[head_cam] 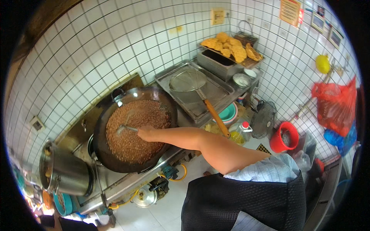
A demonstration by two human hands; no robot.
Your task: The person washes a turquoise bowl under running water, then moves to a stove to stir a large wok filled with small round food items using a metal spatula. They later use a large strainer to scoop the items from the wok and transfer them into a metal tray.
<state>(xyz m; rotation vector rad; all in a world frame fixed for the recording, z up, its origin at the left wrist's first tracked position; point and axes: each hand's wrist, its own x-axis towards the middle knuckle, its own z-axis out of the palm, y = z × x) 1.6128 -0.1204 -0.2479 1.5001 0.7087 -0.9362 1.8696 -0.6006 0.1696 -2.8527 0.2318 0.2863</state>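
Observation:
Over a large dark wok (99,157), my right hand (146,134) grips the metal handle of a cooking utensil (122,127). The utensil's head is partly sunk in brown food (136,150) made of many small pieces, so its shape cannot be told. This food fills much of the wok, which sits on a steel stove counter (121,189). My right forearm reaches across the wok's near rim. My left hand is out of view.
Right of the wok, a wire-mesh strainer (188,80) lies on a metal tray (185,106), its wooden handle overhanging the edge. Fried pieces (228,46) sit beyond. A steel stockpot (69,170) stands left. Below are an oil jug (240,134) and red bucket (283,138). Another person (75,223) appears bottom left.

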